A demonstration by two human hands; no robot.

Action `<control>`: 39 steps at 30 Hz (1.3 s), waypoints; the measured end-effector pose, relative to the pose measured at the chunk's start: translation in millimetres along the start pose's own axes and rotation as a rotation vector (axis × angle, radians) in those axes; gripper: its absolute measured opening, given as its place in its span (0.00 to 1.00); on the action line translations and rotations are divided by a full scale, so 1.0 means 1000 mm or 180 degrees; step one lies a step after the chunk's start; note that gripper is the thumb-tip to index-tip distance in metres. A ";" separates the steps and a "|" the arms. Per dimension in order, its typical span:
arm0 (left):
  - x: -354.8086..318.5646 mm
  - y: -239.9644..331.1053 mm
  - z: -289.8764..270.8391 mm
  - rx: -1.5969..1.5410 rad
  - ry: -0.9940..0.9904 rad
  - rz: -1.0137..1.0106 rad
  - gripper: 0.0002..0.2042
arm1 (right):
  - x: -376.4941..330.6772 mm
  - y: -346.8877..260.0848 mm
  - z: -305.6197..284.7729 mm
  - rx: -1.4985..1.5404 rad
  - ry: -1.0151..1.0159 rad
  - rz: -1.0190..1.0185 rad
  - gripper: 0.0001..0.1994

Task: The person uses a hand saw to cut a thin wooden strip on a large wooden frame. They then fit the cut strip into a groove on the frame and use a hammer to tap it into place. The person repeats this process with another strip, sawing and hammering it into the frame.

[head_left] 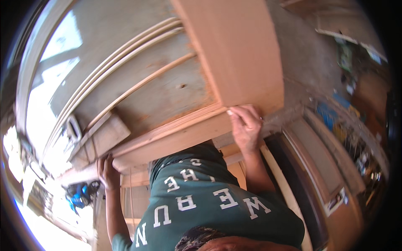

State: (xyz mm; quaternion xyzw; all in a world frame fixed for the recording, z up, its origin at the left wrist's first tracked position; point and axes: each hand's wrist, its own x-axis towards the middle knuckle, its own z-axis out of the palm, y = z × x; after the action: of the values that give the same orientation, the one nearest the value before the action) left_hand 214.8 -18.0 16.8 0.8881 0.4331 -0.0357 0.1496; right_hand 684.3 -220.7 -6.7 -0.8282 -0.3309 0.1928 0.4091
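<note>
A long wooden rail (pixel 180 135) with a grooved edge runs in front of my body, meeting a wide smooth wooden board (pixel 238 54) at a corner. My right hand (pixel 247 125) is at that corner, its thumb and fingers closed on the end of a thin wooden strip (pixel 205 112) along the rail's top. My left hand (pixel 108 172) has its fingers curled over the rail near its left end. Its palm side is hidden. Beside it, a wooden block (pixel 100 137) lies on the grey surface inside the frame.
Several slim wooden strips (pixel 146 80) lie across the grey work surface (pixel 167 83). Near the block is a metal-looking tool (pixel 74 129). A blue power tool (pixel 78 195) sits low at the left. Framed wooden panels (pixel 312 154) stand at the right, with clutter beyond them.
</note>
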 end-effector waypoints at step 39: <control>-0.018 -0.029 0.054 -0.0929 0.0812 0.0370 0.23 | -0.113 -0.361 0.413 -0.1542 -0.2070 -0.4081 0.26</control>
State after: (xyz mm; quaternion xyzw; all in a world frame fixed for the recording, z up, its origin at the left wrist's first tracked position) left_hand 184.5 -30.7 -37.8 0.8778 0.3971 0.1489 0.2225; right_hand 219.9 87.6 46.0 -0.4419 -0.8846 0.0737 0.1295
